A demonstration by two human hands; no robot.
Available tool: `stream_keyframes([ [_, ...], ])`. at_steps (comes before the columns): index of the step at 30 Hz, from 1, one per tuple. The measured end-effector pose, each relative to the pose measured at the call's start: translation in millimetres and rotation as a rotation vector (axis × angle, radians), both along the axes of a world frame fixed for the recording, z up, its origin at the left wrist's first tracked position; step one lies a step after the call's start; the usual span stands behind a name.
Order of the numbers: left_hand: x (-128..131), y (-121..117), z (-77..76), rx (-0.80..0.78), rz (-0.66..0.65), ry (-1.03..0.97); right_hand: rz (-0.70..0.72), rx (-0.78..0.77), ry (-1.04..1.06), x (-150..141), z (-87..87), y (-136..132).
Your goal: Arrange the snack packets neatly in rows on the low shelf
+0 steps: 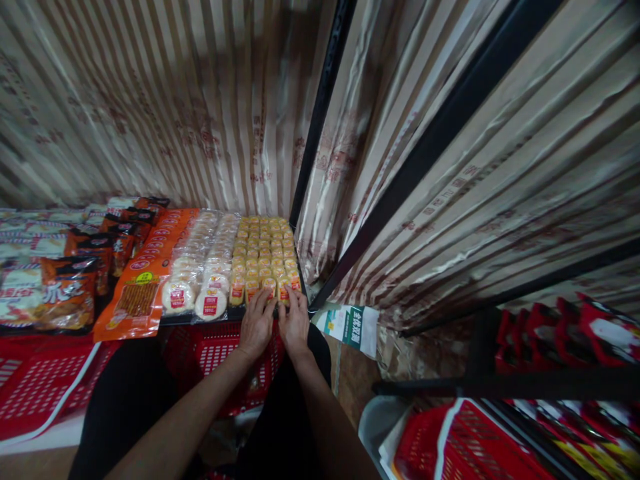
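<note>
Both my hands rest side by side at the front edge of a low shelf (240, 313). My left hand (257, 325) has its fingers curled onto the front row of small yellow-wrapped snack packs (263, 257). My right hand (294, 323) presses its fingers on the same front row, near the shelf's right end. The yellow packs stand in several neat rows running back to the striped wall. Whether either hand grips a pack cannot be made out.
Round white buns in clear packs (200, 273) lie left of the yellow packs, then an orange snack bag (140, 280) and dark orange bags (67, 290). A red basket (220, 353) sits below the shelf. A black shelf post (320, 113) rises right; red packets (565, 340) lie far right.
</note>
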State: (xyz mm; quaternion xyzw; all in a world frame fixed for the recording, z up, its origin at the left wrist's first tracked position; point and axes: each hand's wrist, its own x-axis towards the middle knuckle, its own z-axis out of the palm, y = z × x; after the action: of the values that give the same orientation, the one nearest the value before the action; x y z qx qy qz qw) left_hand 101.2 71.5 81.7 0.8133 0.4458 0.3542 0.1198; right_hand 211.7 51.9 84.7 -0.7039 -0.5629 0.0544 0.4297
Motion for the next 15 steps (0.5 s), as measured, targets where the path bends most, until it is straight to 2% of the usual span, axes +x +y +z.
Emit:
stream_keyframes([
  [8, -3.8, 0.2, -17.8, 0.091, -0.039, -0.074, 0.003, -0.012, -0.007, -0.3, 0.0, 0.9],
  [15, -3.5, -2.1, -21.9, 0.137, -0.05, -0.053, -0.015, -0.017, -0.028, -0.5, -1.4, 1.4],
])
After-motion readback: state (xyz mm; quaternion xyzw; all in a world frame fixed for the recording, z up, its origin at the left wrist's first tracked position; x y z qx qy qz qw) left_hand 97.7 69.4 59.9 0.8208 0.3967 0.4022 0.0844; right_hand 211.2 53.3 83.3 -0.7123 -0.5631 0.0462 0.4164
